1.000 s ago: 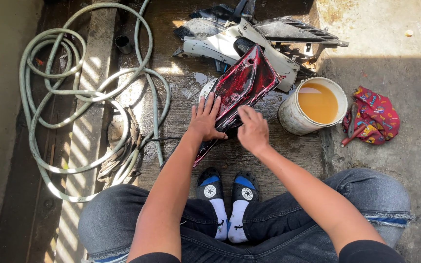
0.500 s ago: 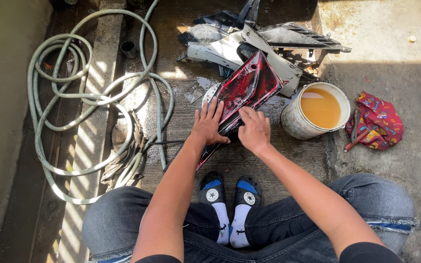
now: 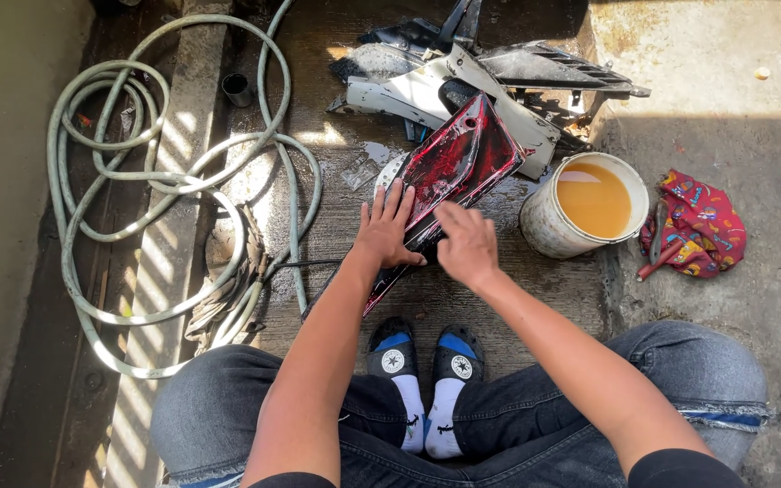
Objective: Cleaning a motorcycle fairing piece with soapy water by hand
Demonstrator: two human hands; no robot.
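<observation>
My left hand (image 3: 389, 230) lies flat, fingers spread, on the near end of the glossy red panel (image 3: 449, 172), pressing it to the wet concrete floor (image 3: 336, 262) rather than closing round it. My right hand (image 3: 467, 242) rests palm down on the panel's near right edge, just beside the left; its fingers curl loosely over the surface, an open grip with nothing pinched in it. Compared with a second ago, the right hand has slid a little nearer along the panel and toward the left hand, while the left has barely shifted. I judge from this that I am rubbing the wet surface in short strokes while the other hand keeps the piece from skidding.

The panel runs away from both hands and up to the right, its far end leaning against a pile of white and dark bodywork parts (image 3: 463, 77). Right of the right hand stands a white bucket (image 3: 549, 226) of yellowish liquid, and beyond it a crumpled patterned cloth (image 3: 702, 221). Left of the left hand a pale green hose (image 3: 164, 181) lies coiled. Below the hands sit my two shoes (image 3: 422, 357).
</observation>
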